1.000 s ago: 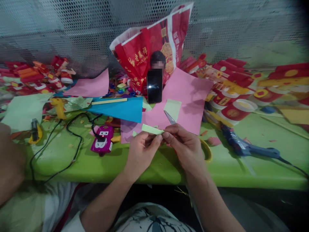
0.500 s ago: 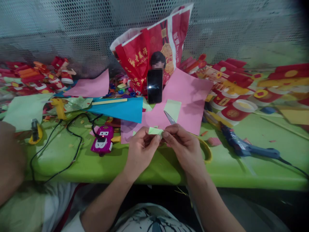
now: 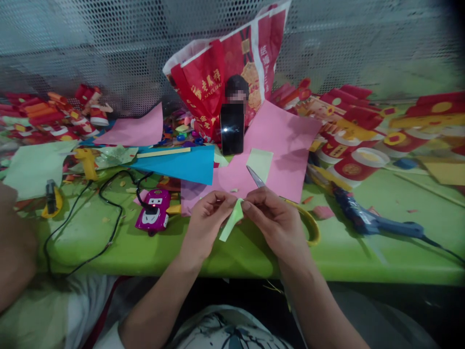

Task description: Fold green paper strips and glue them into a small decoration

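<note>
Fingers [image 3: 254,213] on both hands were pinched in close, thumb to forefinger with basically no gap, and they had hold of a light green paper strip [image 3: 230,224]. Left hand [image 3: 207,223] had the strip's top end from one side, right hand [image 3: 281,220] from the other, tips nearly touching. So the strip was right between the two hands, up over the near part of the green table [image 3: 240,264], bent near the top with its loose tail hanging down toward the person, slightly left. Scissors [image 3: 313,228] were at the right hand too, blade poking out past the knuckles and a yellow handle loop showing on the outer side; couldn't tell if they were gripped or just lying under there. Just beyond the hands was a big pink sheet [image 3: 286,138] with a pale green paper piece [image 3: 260,165] lying on it, and a dark phone [image 3: 232,131] stood upright in front of a red bag [image 3: 203,85]. Off to the left sat a blue sheet [image 3: 185,167] and a purple power adapter [image 3: 154,213] with a black plug in it. Over on the right, a blue glue gun [image 3: 388,227] lay near a red paper cup [image 3: 352,169].
</note>
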Tool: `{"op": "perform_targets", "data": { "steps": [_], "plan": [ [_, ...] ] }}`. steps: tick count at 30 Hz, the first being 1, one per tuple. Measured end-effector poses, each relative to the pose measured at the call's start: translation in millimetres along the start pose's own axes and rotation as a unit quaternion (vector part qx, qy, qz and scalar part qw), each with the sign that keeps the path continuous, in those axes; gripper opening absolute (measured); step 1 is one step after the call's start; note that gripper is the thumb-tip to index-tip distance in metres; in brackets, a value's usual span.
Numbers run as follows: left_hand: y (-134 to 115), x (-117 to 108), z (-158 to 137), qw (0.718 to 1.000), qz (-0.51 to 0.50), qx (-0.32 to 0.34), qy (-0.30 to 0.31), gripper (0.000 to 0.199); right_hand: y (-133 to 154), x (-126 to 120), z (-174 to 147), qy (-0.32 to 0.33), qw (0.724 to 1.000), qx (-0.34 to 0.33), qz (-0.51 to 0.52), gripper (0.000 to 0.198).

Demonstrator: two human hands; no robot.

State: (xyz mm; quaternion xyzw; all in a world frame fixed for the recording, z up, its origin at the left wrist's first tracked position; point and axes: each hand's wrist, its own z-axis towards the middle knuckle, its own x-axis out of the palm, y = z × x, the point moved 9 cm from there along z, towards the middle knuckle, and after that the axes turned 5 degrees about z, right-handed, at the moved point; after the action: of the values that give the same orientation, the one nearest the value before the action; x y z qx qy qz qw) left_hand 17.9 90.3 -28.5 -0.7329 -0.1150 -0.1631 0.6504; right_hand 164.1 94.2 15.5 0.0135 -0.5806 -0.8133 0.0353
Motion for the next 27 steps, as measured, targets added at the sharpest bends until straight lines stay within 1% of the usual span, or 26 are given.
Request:
{"op": "perform_targets", "data": {
  "steps": [3,12,20,27],
  "plan": [
    [0.1,-0.3,-0.6,1.0,0.021,-0.005,-0.002,0.024,2.4,-1.7,-0.1,-0.006,1.0,-0.018,-0.025,0.01],
    [-3.1,2.2,-0.6,1.0,0.029,0.0,0.001,0.026,1.2,-0.7,-1.3,0.004,1.0,-0.009,-0.014,0.009],
    [-4.5,3.6,0.3,1.0,0.025,0.0,0.001,0.028,1.6,-1.5,-2.8,0.008,1.0,-0.015,-0.02,0.008],
    [-7.1,2.7,2.3,0.999,0.041,0.028,-0.008,0.028,1.8,-0.6,-0.7,0.014,0.999,-0.032,-0.033,0.01]
  ]
}}
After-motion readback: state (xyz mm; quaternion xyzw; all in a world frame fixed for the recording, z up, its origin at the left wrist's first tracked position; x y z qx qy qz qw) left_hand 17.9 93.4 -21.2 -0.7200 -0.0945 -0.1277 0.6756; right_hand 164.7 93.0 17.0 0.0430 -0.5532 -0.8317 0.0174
